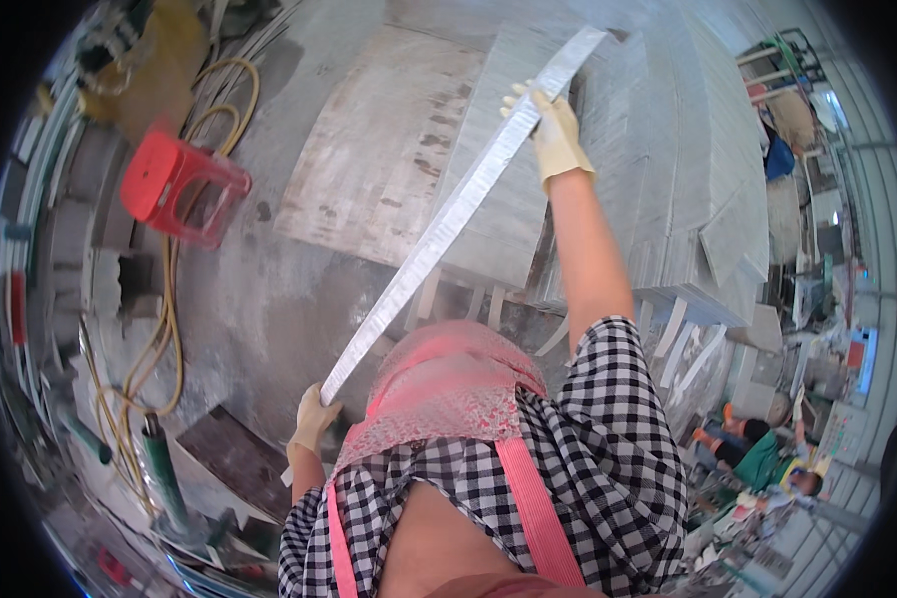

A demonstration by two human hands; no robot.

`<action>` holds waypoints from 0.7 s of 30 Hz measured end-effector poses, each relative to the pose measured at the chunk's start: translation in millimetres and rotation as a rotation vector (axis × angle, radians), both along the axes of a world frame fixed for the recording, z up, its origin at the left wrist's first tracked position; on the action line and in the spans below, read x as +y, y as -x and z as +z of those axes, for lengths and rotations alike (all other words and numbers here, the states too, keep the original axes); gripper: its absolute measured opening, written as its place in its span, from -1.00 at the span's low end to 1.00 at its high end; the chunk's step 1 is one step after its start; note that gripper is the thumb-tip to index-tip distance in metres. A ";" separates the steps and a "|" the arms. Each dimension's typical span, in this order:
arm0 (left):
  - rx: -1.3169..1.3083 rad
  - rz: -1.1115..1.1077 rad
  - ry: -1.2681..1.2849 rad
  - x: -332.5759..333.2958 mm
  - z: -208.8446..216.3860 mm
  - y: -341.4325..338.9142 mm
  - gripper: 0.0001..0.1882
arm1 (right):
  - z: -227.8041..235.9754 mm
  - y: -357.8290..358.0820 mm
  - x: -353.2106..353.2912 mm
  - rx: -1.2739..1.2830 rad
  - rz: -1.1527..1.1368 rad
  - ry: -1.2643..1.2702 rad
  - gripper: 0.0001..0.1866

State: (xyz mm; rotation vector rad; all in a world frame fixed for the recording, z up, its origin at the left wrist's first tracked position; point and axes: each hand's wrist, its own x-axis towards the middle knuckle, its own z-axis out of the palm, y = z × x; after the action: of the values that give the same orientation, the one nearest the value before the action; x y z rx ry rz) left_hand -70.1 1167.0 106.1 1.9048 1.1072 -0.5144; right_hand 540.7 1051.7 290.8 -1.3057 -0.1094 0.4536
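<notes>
A long, narrow, pale grey strip [448,214] runs slantwise across the view from lower left to upper right. My left hand [313,419], in a cream glove, grips its lower end beside my apron [448,384]. Near the far end, my right hand [558,132], gloved the same way, is closed round the strip, with fingertips showing past its far edge. Below the strip lie a flat grey slab [498,189] and a brown-stained board [369,149].
Stacked grey slabs [658,149] stand to the right. A red plastic stool [184,187] and a yellow hose [169,339] are on the left, above a green cylindrical post [164,468]. Another person [762,458] is at the lower right, near a control panel [843,431].
</notes>
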 end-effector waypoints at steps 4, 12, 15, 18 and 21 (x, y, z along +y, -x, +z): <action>0.017 -0.199 -0.064 21.8 39.0 -110.9 -0.38 | 32.3 -81.7 -23.1 -0.135 -0.062 -0.080 -0.56; 0.109 -0.248 -0.085 -0.8 67.8 -364.5 -0.33 | 71.9 -252.0 -8.0 -0.229 -0.307 0.092 -0.16; -0.041 -0.182 0.014 -15.5 29.9 -467.1 -0.25 | -6.9 -245.9 -39.2 -0.308 -0.510 0.079 -0.45; -0.115 -0.016 0.165 -43.2 -19.6 -549.4 -0.19 | -123.7 -161.8 -81.6 -0.357 -0.504 0.116 -0.46; -0.030 -0.063 0.214 -66.7 -64.7 -593.3 -0.24 | -242.2 -12.9 -124.3 0.359 -0.394 0.130 -0.45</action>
State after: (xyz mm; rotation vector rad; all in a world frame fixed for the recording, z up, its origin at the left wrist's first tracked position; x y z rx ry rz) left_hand 523.2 1100.3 41.4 1.7588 0.9356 -0.6131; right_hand 553.6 927.3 48.6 -1.3136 0.4774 0.3526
